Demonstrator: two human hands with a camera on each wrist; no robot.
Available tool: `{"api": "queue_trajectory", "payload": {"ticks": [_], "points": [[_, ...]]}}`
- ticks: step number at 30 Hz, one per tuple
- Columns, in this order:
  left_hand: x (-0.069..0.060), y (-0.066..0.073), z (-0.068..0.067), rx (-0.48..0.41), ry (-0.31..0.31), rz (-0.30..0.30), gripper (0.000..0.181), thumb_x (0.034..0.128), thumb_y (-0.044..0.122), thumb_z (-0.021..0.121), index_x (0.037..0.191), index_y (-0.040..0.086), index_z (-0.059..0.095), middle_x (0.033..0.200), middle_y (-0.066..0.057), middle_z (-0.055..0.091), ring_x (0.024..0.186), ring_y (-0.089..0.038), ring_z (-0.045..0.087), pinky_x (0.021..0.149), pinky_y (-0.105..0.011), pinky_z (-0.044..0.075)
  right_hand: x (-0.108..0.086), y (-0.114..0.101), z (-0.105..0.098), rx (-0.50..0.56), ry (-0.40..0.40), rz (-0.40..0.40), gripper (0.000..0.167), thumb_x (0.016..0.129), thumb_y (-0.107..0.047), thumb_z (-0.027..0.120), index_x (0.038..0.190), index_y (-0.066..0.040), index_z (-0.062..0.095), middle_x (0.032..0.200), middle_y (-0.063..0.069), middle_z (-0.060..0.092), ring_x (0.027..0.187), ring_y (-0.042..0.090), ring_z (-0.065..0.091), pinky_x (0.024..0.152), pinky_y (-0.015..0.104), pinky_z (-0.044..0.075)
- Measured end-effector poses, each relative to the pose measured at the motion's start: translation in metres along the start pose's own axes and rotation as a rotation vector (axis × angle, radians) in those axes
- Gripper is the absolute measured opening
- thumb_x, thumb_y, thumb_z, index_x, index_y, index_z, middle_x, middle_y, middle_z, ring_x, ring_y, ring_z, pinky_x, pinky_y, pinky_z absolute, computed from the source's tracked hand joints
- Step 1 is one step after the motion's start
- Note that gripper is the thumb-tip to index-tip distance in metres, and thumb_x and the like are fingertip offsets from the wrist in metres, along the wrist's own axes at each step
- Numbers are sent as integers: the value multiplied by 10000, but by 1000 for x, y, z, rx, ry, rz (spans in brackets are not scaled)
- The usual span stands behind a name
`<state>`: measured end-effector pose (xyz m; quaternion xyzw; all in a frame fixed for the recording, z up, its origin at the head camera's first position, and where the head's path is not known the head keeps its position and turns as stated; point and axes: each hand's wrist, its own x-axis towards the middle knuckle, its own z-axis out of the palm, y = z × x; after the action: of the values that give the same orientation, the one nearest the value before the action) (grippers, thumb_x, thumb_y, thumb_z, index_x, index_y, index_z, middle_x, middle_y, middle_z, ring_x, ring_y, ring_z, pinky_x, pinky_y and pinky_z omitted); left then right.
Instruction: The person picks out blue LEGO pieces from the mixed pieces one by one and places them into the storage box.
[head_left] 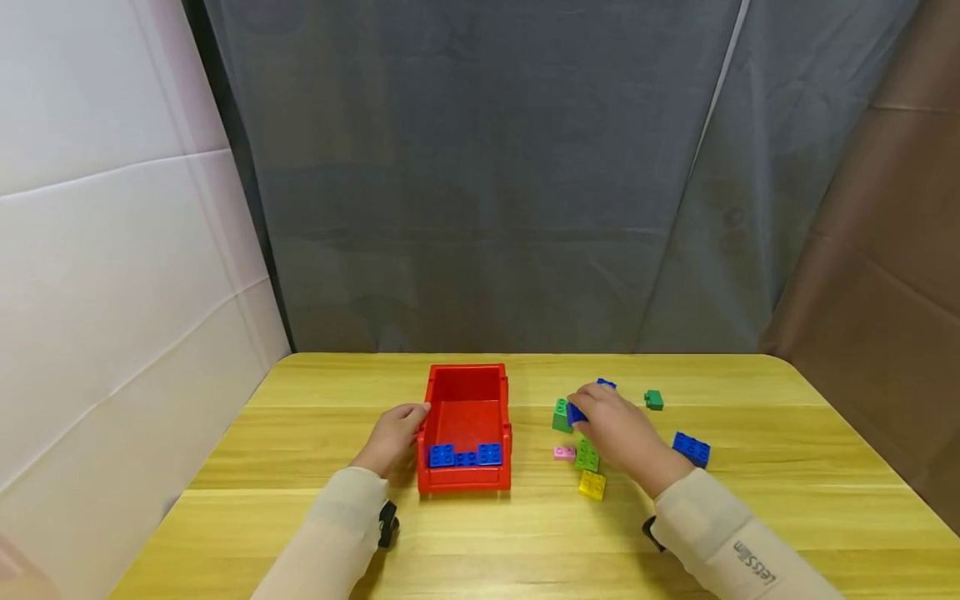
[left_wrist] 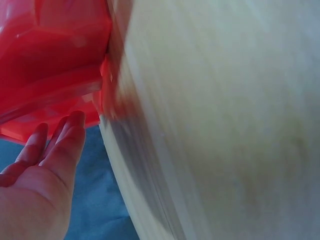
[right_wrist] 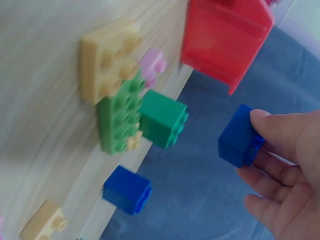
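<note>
Blue brick [right_wrist: 235,135] pinched between thumb and fingers, your right hand [head_left: 617,427] hovers above the table [head_left: 787,492], with a green brick [head_left: 561,417] just to its left and a yellow brick [head_left: 592,485] on its near side. Your left hand [head_left: 392,435] has its fingers fairly straight at the red bin [head_left: 465,480] directly to its right, though whether every fingertip touches is hard to tell

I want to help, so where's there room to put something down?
The table is bare left of the left hand, and, narrowly, between the red bin and the pink brick. It's crowded around the right hand, where bricks cluster.
</note>
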<state>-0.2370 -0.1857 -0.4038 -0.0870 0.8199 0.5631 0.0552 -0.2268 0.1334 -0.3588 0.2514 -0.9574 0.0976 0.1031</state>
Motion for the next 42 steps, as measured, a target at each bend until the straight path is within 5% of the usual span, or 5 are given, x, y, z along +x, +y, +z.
{"api": "queue_trajectory", "payload": {"ticks": [17, 29, 42], "points": [[-1, -1, 0, 14, -10, -12, 476, 1020, 349, 434, 1319, -9, 532, 1268, -186, 575, 1144, -345, 508, 1015, -520, 423, 13, -38, -4, 117, 125, -74, 411, 869, -157, 717, 1262, -76, 627, 1214, 57, 599, 1149, 226, 547, 915, 369, 525], [2, -1, 1, 6, -4, -14, 484, 1021, 350, 435, 1332, -10, 523, 1287, -193, 567, 1154, -348, 512, 1020, -521, 422, 29, -68, 0, 177, 33, -123, 455, 892, -178, 692, 1324, -81, 585, 1267, 60, 568, 1199, 222, 506, 954, 365, 502], [4, -1, 6, 14, 14, -9, 490, 1015, 365, 447, 1329, -2, 533, 1281, -194, 578, 1155, -352, 529, 1010, -525, 432, 41, -83, 10, 207, -22, -92, 474, 915, -256, 664, 1357, -119, 559, 1310, 35, 548, 1222, 200, 493, 980, 363, 485]]}}
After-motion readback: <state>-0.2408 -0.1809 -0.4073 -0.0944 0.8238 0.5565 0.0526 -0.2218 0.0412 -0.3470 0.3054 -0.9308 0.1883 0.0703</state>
